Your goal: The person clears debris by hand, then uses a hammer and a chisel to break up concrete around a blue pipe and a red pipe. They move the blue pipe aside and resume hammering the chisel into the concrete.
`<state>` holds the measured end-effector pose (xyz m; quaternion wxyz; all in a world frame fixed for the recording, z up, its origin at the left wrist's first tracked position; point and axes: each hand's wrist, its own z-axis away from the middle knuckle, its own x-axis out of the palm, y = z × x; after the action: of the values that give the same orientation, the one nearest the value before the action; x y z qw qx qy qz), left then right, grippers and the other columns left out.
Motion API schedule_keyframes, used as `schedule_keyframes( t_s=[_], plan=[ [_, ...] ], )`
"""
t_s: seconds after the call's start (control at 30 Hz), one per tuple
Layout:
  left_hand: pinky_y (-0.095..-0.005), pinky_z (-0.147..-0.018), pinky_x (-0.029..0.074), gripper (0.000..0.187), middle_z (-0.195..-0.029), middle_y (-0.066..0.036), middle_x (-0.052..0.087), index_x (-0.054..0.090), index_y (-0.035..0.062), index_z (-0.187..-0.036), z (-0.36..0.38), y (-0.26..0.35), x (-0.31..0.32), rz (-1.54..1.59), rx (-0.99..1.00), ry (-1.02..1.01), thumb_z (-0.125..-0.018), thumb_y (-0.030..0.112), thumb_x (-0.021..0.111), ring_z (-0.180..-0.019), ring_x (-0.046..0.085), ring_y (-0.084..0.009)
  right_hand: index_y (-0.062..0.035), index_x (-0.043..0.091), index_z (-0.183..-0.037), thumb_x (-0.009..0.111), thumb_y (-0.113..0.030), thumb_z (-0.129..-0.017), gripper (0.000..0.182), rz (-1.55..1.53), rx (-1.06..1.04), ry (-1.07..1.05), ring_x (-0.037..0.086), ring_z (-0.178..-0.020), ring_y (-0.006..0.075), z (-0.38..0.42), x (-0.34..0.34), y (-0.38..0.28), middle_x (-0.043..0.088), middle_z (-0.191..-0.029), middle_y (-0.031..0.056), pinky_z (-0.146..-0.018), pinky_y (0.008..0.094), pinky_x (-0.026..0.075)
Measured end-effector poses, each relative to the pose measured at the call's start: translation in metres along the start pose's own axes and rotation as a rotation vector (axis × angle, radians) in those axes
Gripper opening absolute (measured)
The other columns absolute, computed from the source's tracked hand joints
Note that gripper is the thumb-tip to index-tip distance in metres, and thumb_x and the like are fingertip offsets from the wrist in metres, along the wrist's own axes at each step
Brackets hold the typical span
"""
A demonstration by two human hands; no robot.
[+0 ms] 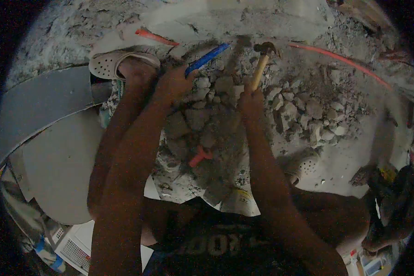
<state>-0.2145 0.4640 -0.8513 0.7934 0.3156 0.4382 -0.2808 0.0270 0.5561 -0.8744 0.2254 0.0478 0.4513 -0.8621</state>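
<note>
My left hand (175,85) is closed around a blue chisel (208,59), a long straight bar slanting up to the right toward the broken ground. My right hand (251,101) grips a hammer (260,71) by its light wooden handle. The dark hammer head is raised at the far end, right of the chisel and apart from it. Below and between both hands lie broken chunks of concrete (198,118). The chisel's far tip is hard to make out against the dusty rubble.
A heap of smaller rubble (308,110) lies to the right. Orange-red tubing (345,60) emerges behind it, and another orange piece (156,37) at the upper left. A red pipe fitting (200,156) rests among the chunks. Grey curved panels (46,106) stand left, near my clog (106,64).
</note>
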Motion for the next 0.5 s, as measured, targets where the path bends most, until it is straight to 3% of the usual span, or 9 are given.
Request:
schedule_keyframes(
  t_s=[0.23, 0.3, 0.43, 0.5],
  plan=[
    [-0.052, -0.09, 0.051, 0.051, -0.107, -0.023, 0.068, 0.065, 0.0104, -0.118, 0.026, 0.028, -0.024, -0.021, -0.099, -0.034, -0.095, 0.055, 0.052, -0.103, 0.065, -0.0418, -0.0022, 0.055, -0.088, 0.062, -0.046, -0.096, 0.045, -0.109, -0.223, -0.037, 0.057, -0.054, 0.0139, -0.017, 0.01, 0.033, 0.057, -0.066, 0.0053, -0.048, 0.0333, 0.046],
    [-0.0519, -0.09, 0.051, 0.054, -0.108, -0.023, 0.069, 0.065, 0.0103, -0.12, 0.03, 0.028, -0.027, 0.004, -0.122, -0.013, -0.095, 0.056, 0.051, -0.103, 0.065, -0.0414, -0.0022, 0.057, -0.09, 0.059, -0.043, -0.098, 0.042, 0.153, -0.241, -0.057, 0.056, -0.057, 0.0117, -0.024, 0.012, 0.04, 0.057, -0.068, 0.0042, -0.048, 0.0336, 0.044],
    [-0.0516, -0.091, 0.05, 0.058, -0.107, -0.023, 0.069, 0.066, 0.0093, -0.12, 0.0, -0.017, -0.007, -0.058, -0.122, -0.146, -0.095, 0.059, 0.049, -0.103, 0.066, -0.0407, -0.0011, 0.057, -0.092, 0.054, -0.043, -0.102, 0.043, 0.125, -0.291, -0.165, 0.052, -0.06, 0.0104, 0.002, 0.013, 0.02, 0.054, -0.068, 0.0032, -0.051, 0.0343, 0.043],
    [-0.0516, -0.09, 0.051, 0.065, -0.105, -0.023, 0.069, 0.068, 0.0077, -0.116, -0.003, -0.027, -0.007, -0.04, 0.002, -0.025, -0.094, 0.064, 0.045, -0.101, 0.066, -0.0414, 0.0005, 0.057, -0.095, 0.049, -0.043, -0.103, 0.046, -0.173, -0.377, -0.132, 0.048, -0.061, 0.0093, 0.016, 0.023, 0.012, 0.052, -0.067, 0.0022, -0.053, 0.0345, 0.042]
  ],
)
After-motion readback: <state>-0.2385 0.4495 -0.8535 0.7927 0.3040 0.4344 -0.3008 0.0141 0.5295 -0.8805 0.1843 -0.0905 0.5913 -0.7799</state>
